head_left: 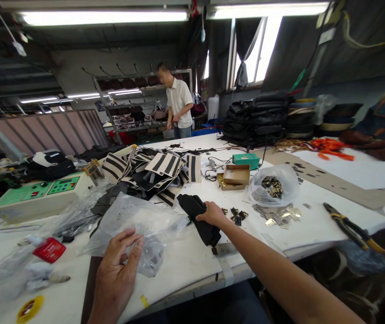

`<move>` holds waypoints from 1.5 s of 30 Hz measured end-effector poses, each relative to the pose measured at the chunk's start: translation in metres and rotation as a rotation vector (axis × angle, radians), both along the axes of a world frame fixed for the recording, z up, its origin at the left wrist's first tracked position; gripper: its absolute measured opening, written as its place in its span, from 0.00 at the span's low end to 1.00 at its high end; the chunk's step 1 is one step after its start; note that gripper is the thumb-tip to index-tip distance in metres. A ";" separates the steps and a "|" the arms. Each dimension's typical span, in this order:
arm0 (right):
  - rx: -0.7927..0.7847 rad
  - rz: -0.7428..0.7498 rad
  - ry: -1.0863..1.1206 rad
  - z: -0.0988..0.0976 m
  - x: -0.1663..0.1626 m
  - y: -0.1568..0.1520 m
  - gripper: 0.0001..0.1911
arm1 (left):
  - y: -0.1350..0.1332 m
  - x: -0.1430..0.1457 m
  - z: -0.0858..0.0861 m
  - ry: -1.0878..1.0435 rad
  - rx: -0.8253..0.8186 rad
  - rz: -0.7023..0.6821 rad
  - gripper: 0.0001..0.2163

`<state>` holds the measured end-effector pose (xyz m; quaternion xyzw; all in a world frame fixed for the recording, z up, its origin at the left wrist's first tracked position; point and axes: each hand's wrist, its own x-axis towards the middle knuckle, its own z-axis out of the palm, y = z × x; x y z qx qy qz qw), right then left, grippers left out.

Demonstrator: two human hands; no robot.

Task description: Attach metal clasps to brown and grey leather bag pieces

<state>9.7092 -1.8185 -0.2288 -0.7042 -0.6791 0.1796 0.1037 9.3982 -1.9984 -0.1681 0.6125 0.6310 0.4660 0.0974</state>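
Note:
My right hand [212, 214] is closed round a bundle of flat black strips [197, 216], gripped from the right side over the white worktable [182, 256]. At the left, my left hand [120, 261] has bent fingers, with the thumb tip close to the index finger. It is at the near edge of a clear plastic bag [155, 220] and seems to pinch it. The far end of the bag reaches the black bundle. Just right of the bundle lie small brass-coloured metal pieces [236, 215] and flat metal plates [276, 215].
Striped panels [165, 164] are heaped beyond the bag. A cardboard box [236, 174], a bag of metal fittings [272, 186] and pliers [351, 227] lie rightward. A red bottle [50, 250], yellow tape [29, 309] and a control-panel machine [44, 193] are leftward. A person [179, 103] stands beyond.

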 end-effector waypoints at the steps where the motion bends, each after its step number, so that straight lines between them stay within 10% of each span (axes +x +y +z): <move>1: 0.020 0.005 -0.001 0.004 -0.001 -0.003 0.32 | 0.000 -0.001 0.000 0.012 0.010 0.003 0.18; 16: 0.054 0.157 -0.079 0.027 -0.013 -0.025 0.25 | -0.001 0.001 0.018 0.017 -0.035 -0.009 0.19; 23: 0.142 0.172 0.240 0.085 0.037 -0.065 0.23 | 0.005 -0.008 0.032 -0.038 -0.022 0.037 0.19; 29: -0.373 0.669 0.905 0.094 0.030 -0.149 0.24 | 0.007 -0.002 0.056 0.028 0.002 0.029 0.19; 36: -0.272 0.262 1.112 0.087 -0.026 -0.158 0.21 | -0.014 0.007 0.069 0.217 0.156 -0.106 0.16; 45: -0.488 0.093 1.522 0.088 -0.001 -0.175 0.23 | -0.017 0.006 0.088 0.291 0.123 0.015 0.19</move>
